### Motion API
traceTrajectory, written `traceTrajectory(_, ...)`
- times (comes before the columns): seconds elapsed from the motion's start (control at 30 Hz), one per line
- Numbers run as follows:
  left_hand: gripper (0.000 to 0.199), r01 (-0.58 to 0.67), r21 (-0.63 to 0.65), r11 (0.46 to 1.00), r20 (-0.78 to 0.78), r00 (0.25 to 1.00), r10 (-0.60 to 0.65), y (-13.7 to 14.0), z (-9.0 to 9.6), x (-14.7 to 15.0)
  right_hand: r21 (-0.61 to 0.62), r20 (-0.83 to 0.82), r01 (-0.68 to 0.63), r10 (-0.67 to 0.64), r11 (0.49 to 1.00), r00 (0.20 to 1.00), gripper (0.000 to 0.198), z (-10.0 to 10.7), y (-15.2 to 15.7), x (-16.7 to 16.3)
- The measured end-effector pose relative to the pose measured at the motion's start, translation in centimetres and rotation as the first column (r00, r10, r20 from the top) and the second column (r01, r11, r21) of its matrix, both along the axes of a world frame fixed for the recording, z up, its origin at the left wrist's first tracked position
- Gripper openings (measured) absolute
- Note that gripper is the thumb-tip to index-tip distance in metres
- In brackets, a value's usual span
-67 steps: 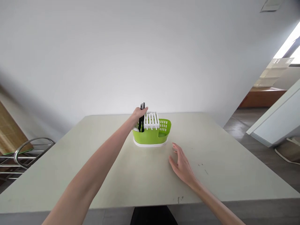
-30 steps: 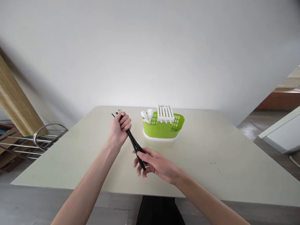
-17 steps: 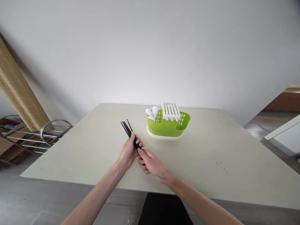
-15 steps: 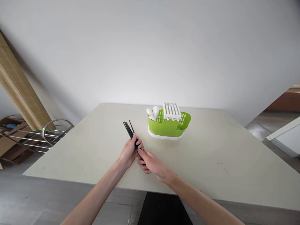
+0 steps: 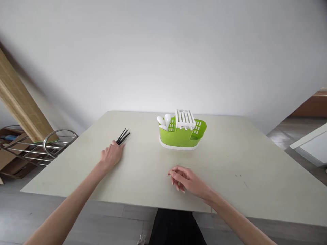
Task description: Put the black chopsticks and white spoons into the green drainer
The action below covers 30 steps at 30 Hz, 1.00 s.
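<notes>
My left hand (image 5: 111,156) is closed around a bundle of thin black chopsticks (image 5: 123,136), low over the left part of the table; their far ends fan out past my fingers, and the rest is hidden by the hand. Over the table's front middle, my right hand (image 5: 182,178) holds nothing, with its fingers loosely bent and apart. Beyond it stands a green cutlery basket (image 5: 176,139) on a white base tray (image 5: 178,148). White spoons (image 5: 167,119) stick up from its left end. A white slotted rack (image 5: 185,118) sits across its top.
The pale table (image 5: 214,166) reaches back to a white wall (image 5: 178,58). On the floor at the left are a metal rack (image 5: 51,146), a cardboard box (image 5: 10,158) and a tall leaning tan roll (image 5: 21,98).
My hands have moved apart. The left has carried the chopsticks left, and they now point up and to the right. My right hand has let go of them and moved right.
</notes>
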<state>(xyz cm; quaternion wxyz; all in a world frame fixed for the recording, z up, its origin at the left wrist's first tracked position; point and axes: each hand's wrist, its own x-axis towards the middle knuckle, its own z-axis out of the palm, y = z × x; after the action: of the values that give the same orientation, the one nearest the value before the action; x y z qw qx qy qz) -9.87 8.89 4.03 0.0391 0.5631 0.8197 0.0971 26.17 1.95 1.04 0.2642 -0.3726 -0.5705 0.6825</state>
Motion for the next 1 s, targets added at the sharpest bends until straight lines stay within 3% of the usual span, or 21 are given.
traceTrajectory(0.07, 0.056, 0.045, -0.069, 0.997, -0.2, 0.978, -0.058, 0.1, -0.7, -0.7, -0.004, 0.034, 0.036, -0.036, 0.999, 0.999, 0.055, 0.3, 0.0, 1.5)
traceTrajectory(0.23, 0.048, 0.13, -0.139, 0.982, -0.388, 0.905, -0.175, 0.4, -1.6, -1.8, 0.011, 0.089, 0.113, -0.113, 0.994, 0.99, 0.054, 1.5, 0.3, 4.5)
traceTrajectory(0.53, 0.052, 0.161, -0.098, 0.982, -0.471, 0.862, -0.188, -0.8, -0.8, -1.0, 0.088, 0.077, 0.225, -0.232, 0.97, 0.97, 0.047, 3.1, 2.1, 7.4)
traceTrajectory(0.67, 0.063, 0.291, -0.025, 0.957, -0.307, 0.908, -0.284, -2.2, -1.9, -2.3, 0.235, 0.11, 0.302, -0.334, 0.924, 0.936, 0.047, 3.0, 3.8, 8.8)
traceTrajectory(0.77, 0.067, 0.284, -0.014, 0.959, -0.192, 0.94, -0.281, -2.7, -3.0, -3.6, 0.45, 0.138, 0.405, -0.51, 0.796, 0.849, 0.044, 2.7, 5.5, 9.5)
traceTrajectory(0.83, 0.068, 0.266, -0.014, 0.964, -0.175, 0.948, -0.264, -2.8, -3.5, -4.5, 0.635, 0.128, 0.443, -0.652, 0.633, 0.748, 0.04, 2.5, 6.8, 9.8)
traceTrajectory(0.93, 0.069, 0.267, -0.016, 0.964, -0.168, 0.949, -0.266, -2.8, -3.8, -5.7, 0.857, 0.059, 0.357, -0.76, 0.371, 0.647, 0.034, 2.1, 8.4, 9.8)
traceTrajectory(1.0, 0.07, 0.277, -0.029, 0.96, -0.154, 0.948, -0.278, -2.9, -3.7, -6.3, 0.927, 0.05, 0.257, -0.767, 0.275, 0.64, 0.036, 1.7, 9.2, 9.7)
